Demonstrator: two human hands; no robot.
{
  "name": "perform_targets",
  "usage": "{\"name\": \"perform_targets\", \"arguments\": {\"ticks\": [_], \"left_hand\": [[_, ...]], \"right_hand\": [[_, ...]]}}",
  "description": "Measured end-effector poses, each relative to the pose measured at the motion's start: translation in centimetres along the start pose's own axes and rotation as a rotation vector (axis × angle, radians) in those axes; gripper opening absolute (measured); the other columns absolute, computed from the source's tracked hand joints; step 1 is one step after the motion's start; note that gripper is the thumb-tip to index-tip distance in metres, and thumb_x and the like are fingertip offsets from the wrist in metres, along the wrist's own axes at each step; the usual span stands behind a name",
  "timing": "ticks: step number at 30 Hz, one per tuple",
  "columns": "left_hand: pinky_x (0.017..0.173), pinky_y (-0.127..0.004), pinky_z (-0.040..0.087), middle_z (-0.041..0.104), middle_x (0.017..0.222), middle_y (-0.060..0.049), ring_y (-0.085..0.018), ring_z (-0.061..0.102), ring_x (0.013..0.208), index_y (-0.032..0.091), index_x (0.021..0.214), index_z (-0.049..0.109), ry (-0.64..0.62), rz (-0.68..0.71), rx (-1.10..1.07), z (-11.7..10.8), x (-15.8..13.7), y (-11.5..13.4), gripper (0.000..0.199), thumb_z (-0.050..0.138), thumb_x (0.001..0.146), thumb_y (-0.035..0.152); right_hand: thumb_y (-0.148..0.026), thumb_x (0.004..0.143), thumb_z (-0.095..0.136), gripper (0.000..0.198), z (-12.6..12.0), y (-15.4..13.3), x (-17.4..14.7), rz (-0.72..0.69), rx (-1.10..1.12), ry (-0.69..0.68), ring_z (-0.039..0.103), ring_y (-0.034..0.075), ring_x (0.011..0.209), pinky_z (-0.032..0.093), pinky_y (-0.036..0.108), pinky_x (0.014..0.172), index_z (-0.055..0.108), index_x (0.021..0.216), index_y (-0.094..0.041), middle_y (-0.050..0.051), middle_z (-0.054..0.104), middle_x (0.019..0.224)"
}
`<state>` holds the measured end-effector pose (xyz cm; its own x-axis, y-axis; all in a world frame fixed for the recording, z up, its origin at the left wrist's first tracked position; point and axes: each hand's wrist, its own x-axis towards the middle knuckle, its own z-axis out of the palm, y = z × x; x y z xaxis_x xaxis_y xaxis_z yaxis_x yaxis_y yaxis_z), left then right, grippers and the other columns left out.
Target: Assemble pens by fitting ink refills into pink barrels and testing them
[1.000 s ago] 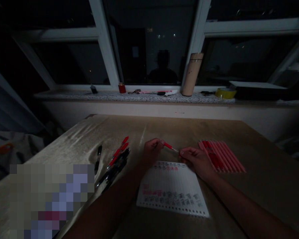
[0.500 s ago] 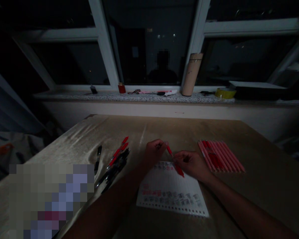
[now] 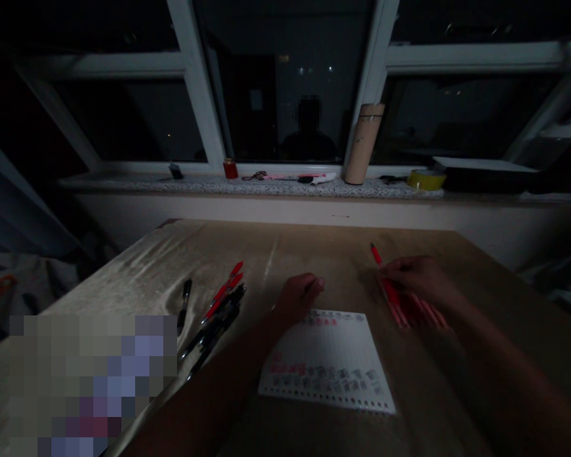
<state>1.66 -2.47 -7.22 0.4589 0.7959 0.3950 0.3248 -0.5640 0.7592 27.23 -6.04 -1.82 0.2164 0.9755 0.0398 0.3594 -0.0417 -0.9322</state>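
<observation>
My right hand (image 3: 413, 276) pinches a red pen (image 3: 375, 254) whose dark tip points up and away, above the left end of a row of pink pens (image 3: 435, 314). Several red pens lie on that row, partly hidden by the hand. Curled closed just past the top edge of the notepad (image 3: 333, 352) is my left hand (image 3: 301, 295); a small pale thing seems to show at its fingertips, too dim to name. Red and black scribbles mark the lined page. Left of that arm lie several black pens (image 3: 219, 320) and a few red pens (image 3: 223, 289).
A single black pen (image 3: 185, 295) lies farther left on the wooden table (image 3: 314, 244). On the windowsill (image 3: 185, 185) stand a red jar (image 3: 230, 169), a tan cylinder (image 3: 364, 145), yellow tape (image 3: 426, 180) and a dark box (image 3: 483, 174). A blurred patch covers the lower left.
My right hand has moved right with the red pen, from above the notepad to the row of pink pens. My left hand has stayed near its place, now apart from the pen.
</observation>
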Motion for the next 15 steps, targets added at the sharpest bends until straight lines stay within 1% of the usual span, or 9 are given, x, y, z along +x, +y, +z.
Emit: {"name": "perform_targets", "arguments": {"ticks": [2, 4, 5, 7, 9, 11, 15], "left_hand": [[0.059, -0.024, 0.036, 0.052, 0.063, -0.001, -0.011, 0.048, 0.061, 0.014, 0.068, 0.054, -0.009, 0.012, 0.024, 0.1, 0.0, -0.1, 0.044, 0.034, 0.090, 0.047], [0.058, -0.024, 0.036, 0.052, 0.063, -0.001, -0.011, 0.048, 0.060, 0.014, 0.068, 0.054, -0.019, 0.011, 0.048, 0.1, 0.1, -0.1, 0.045, 0.033, 0.090, 0.047], [0.058, -0.024, 0.036, 0.053, 0.062, -0.001, -0.012, 0.048, 0.060, 0.014, 0.067, 0.054, -0.024, 0.010, 0.057, 0.1, 0.1, -0.1, 0.045, 0.033, 0.090, 0.047], [0.057, -0.024, 0.036, 0.054, 0.062, -0.001, -0.012, 0.049, 0.060, 0.014, 0.066, 0.054, -0.027, 0.009, 0.070, 0.1, 0.1, 0.0, 0.046, 0.032, 0.090, 0.047], [0.058, -0.024, 0.037, 0.054, 0.062, -0.002, -0.012, 0.050, 0.060, 0.014, 0.066, 0.054, -0.029, 0.016, 0.077, 0.0, 0.1, 0.1, 0.046, 0.032, 0.091, 0.047], [0.058, -0.024, 0.037, 0.054, 0.062, -0.002, -0.012, 0.050, 0.060, 0.014, 0.066, 0.055, -0.028, 0.028, 0.082, 0.0, 0.1, 0.1, 0.046, 0.032, 0.091, 0.046], [0.059, -0.024, 0.038, 0.056, 0.064, -0.003, -0.012, 0.052, 0.062, 0.014, 0.069, 0.057, -0.019, 0.054, 0.091, 0.1, 0.1, 0.0, 0.046, 0.031, 0.092, 0.044]], "right_hand": [[-0.031, 0.058, 0.074, 0.018, -2.4, 0.2, 0.8, 0.081, -0.159, 0.008, 0.048, 0.010, 0.038, 0.034, 0.020, 0.035, 0.069, 0.059, -0.014, 0.002, 0.061, 0.047], [-0.033, 0.059, 0.073, 0.021, -4.4, 0.6, 1.5, 0.173, -0.310, -0.020, 0.051, 0.011, 0.041, 0.038, 0.020, 0.038, 0.069, 0.060, -0.013, 0.003, 0.062, 0.049], [-0.034, 0.061, 0.072, 0.022, -5.1, 0.9, 1.8, 0.203, -0.366, -0.050, 0.052, 0.010, 0.042, 0.039, 0.020, 0.040, 0.070, 0.063, -0.012, 0.003, 0.063, 0.052], [-0.039, 0.061, 0.071, 0.027, -6.2, 1.4, 2.2, 0.265, -0.492, -0.076, 0.051, 0.011, 0.043, 0.040, 0.021, 0.041, 0.070, 0.061, -0.012, 0.003, 0.061, 0.050], [-0.043, 0.062, 0.070, 0.031, -6.6, 1.8, 2.5, 0.306, -0.559, -0.108, 0.050, 0.012, 0.043, 0.039, 0.022, 0.040, 0.067, 0.056, -0.013, 0.003, 0.058, 0.047], [-0.044, 0.062, 0.069, 0.033, -6.6, 2.2, 2.6, 0.332, -0.558, -0.135, 0.048, 0.011, 0.042, 0.039, 0.023, 0.040, 0.064, 0.051, -0.014, 0.002, 0.055, 0.045], [-0.046, 0.060, 0.070, 0.035, -6.1, 2.6, 2.8, 0.327, -0.558, -0.171, 0.047, 0.011, 0.040, 0.040, 0.023, 0.040, 0.061, 0.047, -0.015, 0.001, 0.052, 0.042]]}}
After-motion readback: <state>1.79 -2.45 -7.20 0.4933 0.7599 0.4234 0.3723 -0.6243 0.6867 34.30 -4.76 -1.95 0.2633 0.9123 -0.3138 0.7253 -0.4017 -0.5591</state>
